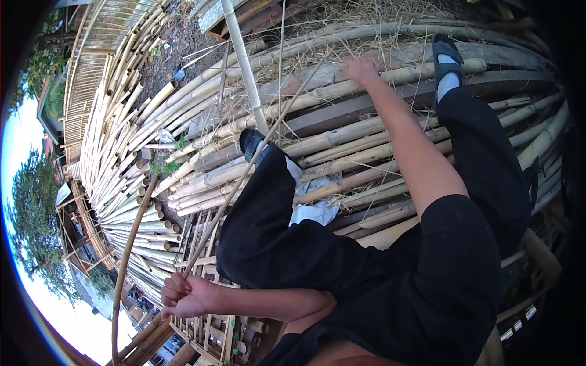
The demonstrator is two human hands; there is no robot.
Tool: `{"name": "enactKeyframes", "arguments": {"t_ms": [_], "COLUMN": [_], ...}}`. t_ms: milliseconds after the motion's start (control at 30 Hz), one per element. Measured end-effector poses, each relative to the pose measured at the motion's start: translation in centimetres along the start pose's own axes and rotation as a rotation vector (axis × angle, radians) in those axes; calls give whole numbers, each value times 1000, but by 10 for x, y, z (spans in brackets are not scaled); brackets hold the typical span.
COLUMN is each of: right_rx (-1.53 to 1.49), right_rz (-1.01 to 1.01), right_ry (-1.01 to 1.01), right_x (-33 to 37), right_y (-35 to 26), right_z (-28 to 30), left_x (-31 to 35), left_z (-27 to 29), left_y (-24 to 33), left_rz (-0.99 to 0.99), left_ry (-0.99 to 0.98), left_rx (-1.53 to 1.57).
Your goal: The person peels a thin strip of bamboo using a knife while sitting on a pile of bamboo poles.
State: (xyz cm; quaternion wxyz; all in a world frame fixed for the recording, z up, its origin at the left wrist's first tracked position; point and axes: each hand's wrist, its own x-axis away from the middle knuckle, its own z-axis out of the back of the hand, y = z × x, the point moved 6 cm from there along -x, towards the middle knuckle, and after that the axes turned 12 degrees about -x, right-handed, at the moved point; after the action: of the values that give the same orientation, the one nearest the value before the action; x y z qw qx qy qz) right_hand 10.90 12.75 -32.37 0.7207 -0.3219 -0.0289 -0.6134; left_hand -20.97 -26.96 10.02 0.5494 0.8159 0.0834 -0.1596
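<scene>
My left hand [188,296] is closed around the lower end of a long, thin bamboo strip [227,201]. The strip slants up past my bent left knee toward my right hand. My right arm is stretched far forward, and the right hand [362,72] is closed low over the bamboo poles. A thin, narrow piece sticks out leftward from its fingers near the strip's far end; I cannot make out what it is. Dry, straw-like shavings [342,38] lie scattered around that hand.
Many bamboo poles [348,131] lie beneath my legs and fan out to the left. A pale upright pole [241,58] stands by my left shoe [251,145]. A curved brown stick [131,244] rises at left. Slatted bamboo lattice [210,332] sits below my left forearm.
</scene>
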Motion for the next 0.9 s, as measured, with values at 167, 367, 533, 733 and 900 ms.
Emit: {"name": "enactKeyframes", "arguments": {"t_ms": [167, 367, 533, 733, 900], "right_rx": [-47, -444, -261, -138, -50], "right_rz": [18, -181, 173, 351, 175], "right_ry": [29, -253, -20, -87, 27], "right_x": [-6, 7, 1, 46, -20], "right_y": [7, 13, 21, -22, 50], "right_z": [-5, -16, -38, -3, 8], "left_x": [-8, -12, -3, -2, 12], "left_z": [-1, 15, -1, 1, -14], "left_y": [3, -4, -4, 0, 3], "left_rz": [-11, 34, 16, 4, 70], "left_ry": [-79, -43, -38, -37, 31], "left_rx": [26, 19, 7, -21, -59]}}
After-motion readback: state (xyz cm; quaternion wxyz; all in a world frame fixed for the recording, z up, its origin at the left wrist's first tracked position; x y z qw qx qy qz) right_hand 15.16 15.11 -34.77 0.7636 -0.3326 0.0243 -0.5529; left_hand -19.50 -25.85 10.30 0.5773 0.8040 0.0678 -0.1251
